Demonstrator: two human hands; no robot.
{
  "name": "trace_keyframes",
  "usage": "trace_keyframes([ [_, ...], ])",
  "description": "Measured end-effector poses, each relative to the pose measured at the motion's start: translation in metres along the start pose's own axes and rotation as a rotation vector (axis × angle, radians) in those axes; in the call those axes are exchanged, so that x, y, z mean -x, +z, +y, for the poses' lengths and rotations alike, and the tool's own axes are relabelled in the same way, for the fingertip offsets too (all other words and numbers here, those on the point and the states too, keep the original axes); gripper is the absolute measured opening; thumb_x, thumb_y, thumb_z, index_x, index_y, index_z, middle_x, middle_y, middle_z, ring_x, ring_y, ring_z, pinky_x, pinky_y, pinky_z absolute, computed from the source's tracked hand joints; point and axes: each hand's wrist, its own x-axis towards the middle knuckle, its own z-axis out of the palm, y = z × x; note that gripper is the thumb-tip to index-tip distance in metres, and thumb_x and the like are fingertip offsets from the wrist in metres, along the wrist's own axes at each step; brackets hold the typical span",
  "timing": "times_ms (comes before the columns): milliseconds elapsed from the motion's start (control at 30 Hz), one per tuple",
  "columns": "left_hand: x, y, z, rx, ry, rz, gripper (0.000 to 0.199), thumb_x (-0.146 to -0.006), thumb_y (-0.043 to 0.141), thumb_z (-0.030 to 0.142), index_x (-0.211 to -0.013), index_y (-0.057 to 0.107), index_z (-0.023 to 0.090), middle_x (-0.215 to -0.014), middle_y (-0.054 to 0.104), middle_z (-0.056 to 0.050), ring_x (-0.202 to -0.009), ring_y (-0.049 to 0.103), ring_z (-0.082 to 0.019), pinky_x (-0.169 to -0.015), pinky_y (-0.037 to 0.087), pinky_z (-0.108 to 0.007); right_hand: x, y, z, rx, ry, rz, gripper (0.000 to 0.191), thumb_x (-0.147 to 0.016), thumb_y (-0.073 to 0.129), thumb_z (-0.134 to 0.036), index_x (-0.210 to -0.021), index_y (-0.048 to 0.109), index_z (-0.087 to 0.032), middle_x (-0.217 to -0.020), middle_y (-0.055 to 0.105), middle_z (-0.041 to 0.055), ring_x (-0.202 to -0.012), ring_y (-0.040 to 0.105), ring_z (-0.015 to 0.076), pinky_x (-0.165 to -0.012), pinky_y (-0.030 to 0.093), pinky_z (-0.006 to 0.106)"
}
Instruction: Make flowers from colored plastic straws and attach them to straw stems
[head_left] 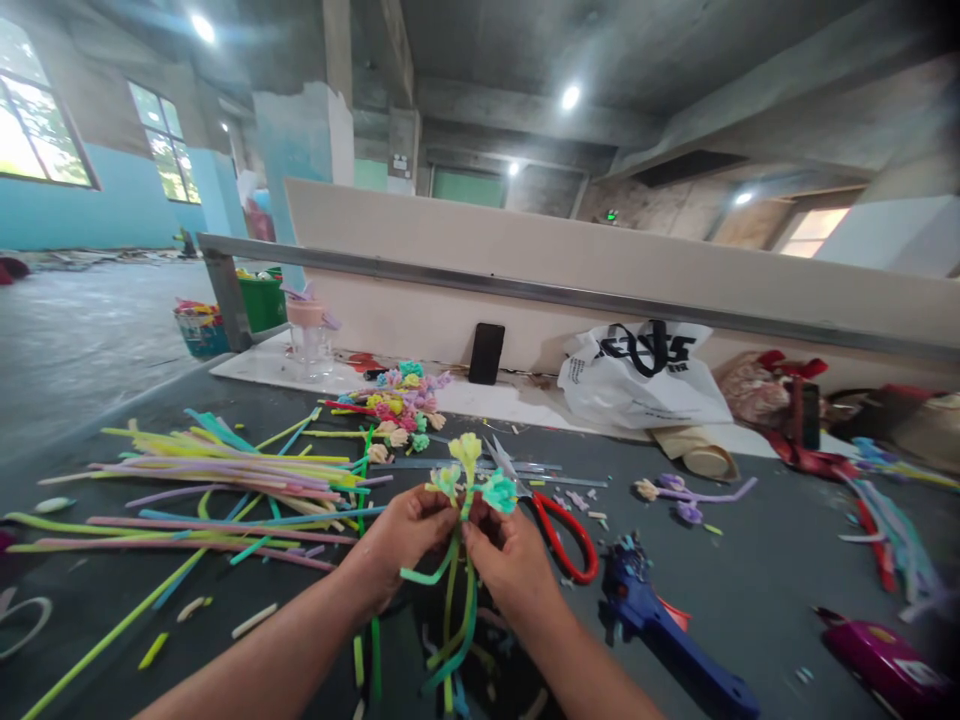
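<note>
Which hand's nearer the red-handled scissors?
Right. The right hand is just left of the scissors; the left hand is farther left, beyond it.

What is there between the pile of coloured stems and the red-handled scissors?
In the head view, the left hand and right hand are between the coloured stems and the scissors, holding a small flower bunch.

**Pastels Pop Against Dark Gray Tabletop (630,480)**

A yellow pipe-cleaner blossom (466,452) and a turquoise pipe-cleaner blossom (499,492) top green stems (469,610); loose pipe cleaners (247,470) show yellow, lilac, pink and blue. Scissors (564,538) have red handles; a white shopping bag (637,385) carries black lettering; the smartphone (487,353) is black.
</note>
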Motion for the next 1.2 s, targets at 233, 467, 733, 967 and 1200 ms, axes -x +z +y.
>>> trace_keyframes([
  [233, 0.001, -0.002, 0.000, 0.089, 0.038, 0.013, 0.023, -0.064, 0.074, 0.027, -0.081, 0.065, 0.014, -0.068, 0.064, 0.000, -0.055, 0.054, -0.007, -0.053, 0.040, -0.017, -0.001, 0.001, -0.009, -0.036, 0.089, 0.037, 0.012, -0.067, 0.060, -0.023, -0.077, 0.061, -0.017, -0.072, 0.063, 0.0042, -0.069, 0.059, 0.0195, -0.067, 0.048, 0.032],
  [467, 0.007, 0.000, 0.009, 0.240, -0.032, 0.013, 0.024, -0.060, 0.076, 0.020, -0.081, 0.068, 0.013, -0.072, 0.068, -0.004, -0.066, 0.062, -0.012, -0.069, 0.047, -0.022, -0.003, 0.007, -0.016, -0.364, 0.227, -0.029, 0.016, -0.061, 0.063, -0.020, -0.077, 0.063, -0.019, -0.071, 0.066, 0.0003, -0.068, 0.060, 0.0165, -0.074, 0.047, 0.032],
  [733, 0.005, 0.000, 0.009, 0.248, -0.035, 0.016, 0.023, -0.058, 0.078, 0.019, -0.078, 0.069, 0.012, -0.070, 0.069, -0.004, -0.064, 0.062, -0.013, -0.066, 0.048, -0.022, -0.003, 0.007, -0.009, -0.361, 0.258, -0.027, 0.015, -0.059, 0.063, -0.015, -0.075, 0.063, -0.017, -0.066, 0.063, -0.0016, -0.063, 0.058, 0.0139, -0.063, 0.045, 0.025],
  [967, 0.006, 0.004, 0.010, 0.210, -0.050, 0.094, 0.027, -0.051, 0.081, 0.021, -0.071, 0.066, 0.012, -0.062, 0.065, -0.002, -0.060, 0.060, -0.012, -0.061, 0.045, -0.021, -0.005, 0.006, -0.014, -0.316, 0.226, -0.009, 0.010, -0.061, 0.061, -0.018, -0.071, 0.060, -0.017, -0.064, 0.062, -0.0012, -0.062, 0.057, 0.0144, -0.062, 0.045, 0.026],
  [1200, 0.004, 0.001, 0.003, -0.008, -0.061, 0.108, 0.026, -0.053, 0.079, 0.026, -0.066, 0.061, 0.011, -0.053, 0.055, 0.004, -0.043, 0.046, -0.004, -0.044, 0.032, -0.016, -0.006, 0.001, -0.012, -0.275, 0.213, 0.015, 0.013, -0.060, 0.060, -0.016, -0.073, 0.058, -0.018, -0.067, 0.061, -0.0007, -0.064, 0.057, 0.0150, -0.064, 0.045, 0.028],
])
